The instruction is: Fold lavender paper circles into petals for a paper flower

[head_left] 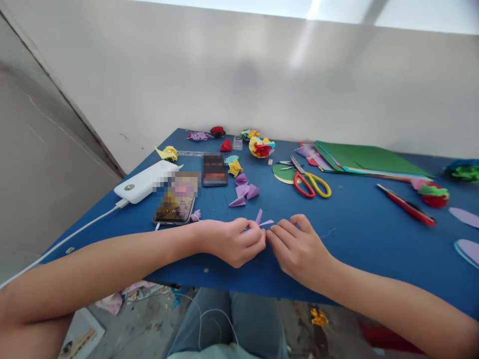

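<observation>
Near the table's front edge my two hands meet at the fingertips. My left hand (241, 243) is closed, thumb against curled fingers, and a folded purple paper piece (259, 216) sticks up just behind those fingers. My right hand (299, 252) has its fingers bent and pressed together at the left hand's fingertips; what they pinch is hidden. Just beyond lie several folded purple paper petals (242, 190). Scissors (309, 182) with one red and one yellow handle rest farther right, partly over a green paper circle (286, 174).
To the left are a white power bank (144, 182) with a cable and a phone (177, 199). A dark box (215, 169) and paper flowers (262, 147) stand farther back. Coloured paper sheets (370, 158), a red cutter (406, 204) and purple paper ovals (466, 217) are at right.
</observation>
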`<action>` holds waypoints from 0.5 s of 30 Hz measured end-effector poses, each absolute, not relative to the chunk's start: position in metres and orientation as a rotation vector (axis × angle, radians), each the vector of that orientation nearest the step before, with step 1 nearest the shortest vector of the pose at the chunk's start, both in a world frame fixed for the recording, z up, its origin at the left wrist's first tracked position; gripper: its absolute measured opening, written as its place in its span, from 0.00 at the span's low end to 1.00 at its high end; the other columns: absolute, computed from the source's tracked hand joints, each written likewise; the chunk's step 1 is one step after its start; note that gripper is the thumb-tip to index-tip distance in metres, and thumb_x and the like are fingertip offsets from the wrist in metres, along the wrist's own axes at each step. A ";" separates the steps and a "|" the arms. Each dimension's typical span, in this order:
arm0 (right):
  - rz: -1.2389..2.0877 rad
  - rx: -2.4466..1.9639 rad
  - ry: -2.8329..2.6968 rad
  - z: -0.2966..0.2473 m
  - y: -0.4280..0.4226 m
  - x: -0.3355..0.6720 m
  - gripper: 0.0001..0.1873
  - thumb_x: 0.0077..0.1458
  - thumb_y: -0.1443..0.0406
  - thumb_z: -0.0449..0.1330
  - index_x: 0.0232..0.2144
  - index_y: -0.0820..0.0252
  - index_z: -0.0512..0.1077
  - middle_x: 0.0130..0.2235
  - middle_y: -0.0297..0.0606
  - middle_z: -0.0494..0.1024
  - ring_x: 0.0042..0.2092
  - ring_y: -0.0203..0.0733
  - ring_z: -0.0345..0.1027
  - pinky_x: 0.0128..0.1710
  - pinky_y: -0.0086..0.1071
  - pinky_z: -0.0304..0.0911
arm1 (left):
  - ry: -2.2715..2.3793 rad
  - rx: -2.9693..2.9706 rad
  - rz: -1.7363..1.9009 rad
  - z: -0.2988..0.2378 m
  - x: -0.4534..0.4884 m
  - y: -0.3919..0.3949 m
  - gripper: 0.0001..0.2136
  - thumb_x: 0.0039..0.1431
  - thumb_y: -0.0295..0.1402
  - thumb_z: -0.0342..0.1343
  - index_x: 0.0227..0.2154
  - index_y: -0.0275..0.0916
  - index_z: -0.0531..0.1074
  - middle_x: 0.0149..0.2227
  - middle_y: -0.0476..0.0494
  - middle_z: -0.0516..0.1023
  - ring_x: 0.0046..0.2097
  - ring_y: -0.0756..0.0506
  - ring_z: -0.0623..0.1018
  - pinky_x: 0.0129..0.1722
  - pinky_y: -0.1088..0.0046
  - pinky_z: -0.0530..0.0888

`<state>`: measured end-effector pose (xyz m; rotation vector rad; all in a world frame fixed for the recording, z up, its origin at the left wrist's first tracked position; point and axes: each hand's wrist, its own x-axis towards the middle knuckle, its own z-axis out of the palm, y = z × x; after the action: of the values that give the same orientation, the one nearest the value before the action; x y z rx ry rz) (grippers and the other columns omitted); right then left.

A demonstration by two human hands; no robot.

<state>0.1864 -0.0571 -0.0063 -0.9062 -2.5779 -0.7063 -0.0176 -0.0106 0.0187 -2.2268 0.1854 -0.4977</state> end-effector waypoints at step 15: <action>-0.955 -0.822 -2.515 -0.003 -0.067 0.182 0.11 0.55 0.75 0.49 0.33 0.68 0.72 0.30 0.45 0.74 0.36 0.44 0.63 0.39 0.42 0.53 | -0.222 -2.758 -0.572 0.010 -0.012 -0.009 0.09 0.61 0.28 0.42 0.31 0.33 0.67 0.30 0.42 0.70 0.33 0.47 0.68 0.30 0.72 0.65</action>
<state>0.1823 -0.0671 -0.0029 -0.8221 -2.5149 -0.9551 -0.0123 -0.0086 0.0097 -2.7580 -0.2217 -0.5719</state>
